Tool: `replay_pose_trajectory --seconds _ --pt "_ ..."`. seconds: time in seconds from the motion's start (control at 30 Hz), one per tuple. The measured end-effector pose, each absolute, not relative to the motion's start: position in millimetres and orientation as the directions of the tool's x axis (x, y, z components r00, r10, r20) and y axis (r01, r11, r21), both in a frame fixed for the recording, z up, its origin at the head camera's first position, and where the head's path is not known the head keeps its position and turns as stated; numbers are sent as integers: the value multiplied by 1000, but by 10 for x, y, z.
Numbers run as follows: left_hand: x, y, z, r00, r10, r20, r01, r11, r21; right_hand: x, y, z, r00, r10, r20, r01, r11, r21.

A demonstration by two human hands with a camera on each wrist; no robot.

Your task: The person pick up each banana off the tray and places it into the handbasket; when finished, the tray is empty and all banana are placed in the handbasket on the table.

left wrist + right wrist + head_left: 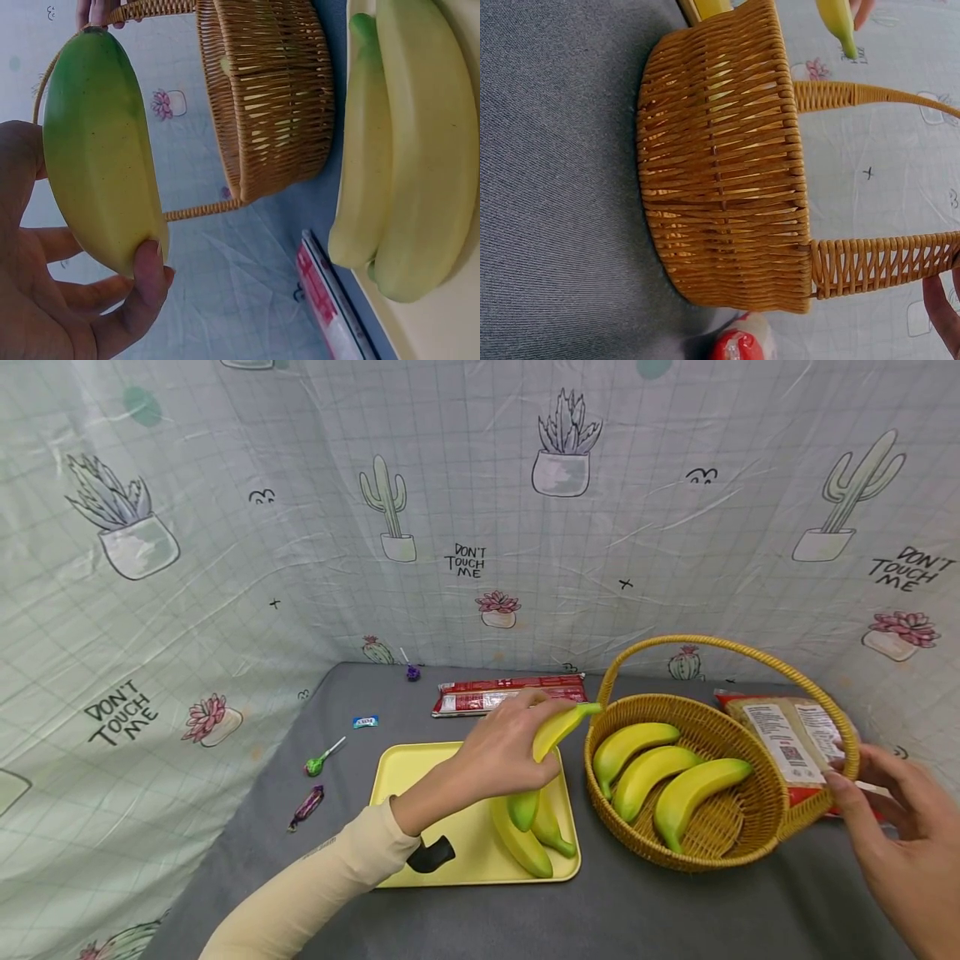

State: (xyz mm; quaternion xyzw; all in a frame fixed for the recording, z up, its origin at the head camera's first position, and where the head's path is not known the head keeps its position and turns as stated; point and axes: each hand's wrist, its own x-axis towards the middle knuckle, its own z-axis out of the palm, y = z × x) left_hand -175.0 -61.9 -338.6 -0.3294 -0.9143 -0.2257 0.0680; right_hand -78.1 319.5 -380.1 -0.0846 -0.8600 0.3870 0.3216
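My left hand (495, 747) grips a yellow banana with green ends (105, 157), raised above the pale yellow tray (408, 768). Below it, two more bananas (427, 150) lie side by side on the tray's right part. To the right of the tray stands a brown wicker basket (720, 165) with three bananas (697, 802) inside. The thumb and fingers of my right hand (911, 835) hold the right side of the basket's arched handle (705, 642). In the right wrist view only a few of those fingers show, at the edge.
Behind the tray lies a flat red and white packet (510, 692). A clear and red bag (787, 735) sits behind the basket. Scattered at the left are a green lollipop (315, 766), a purple wrapped candy (306, 808), a small blue packet (366, 722) and a purple lollipop (412, 673).
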Motion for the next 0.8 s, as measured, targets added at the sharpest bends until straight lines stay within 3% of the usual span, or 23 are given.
replay_pose_trajectory --seconds 0.8 --pt "-1764 -133 -3367 -717 660 224 688 619 378 -783 3196 -3801 -773 417 477 -88 675 -733"
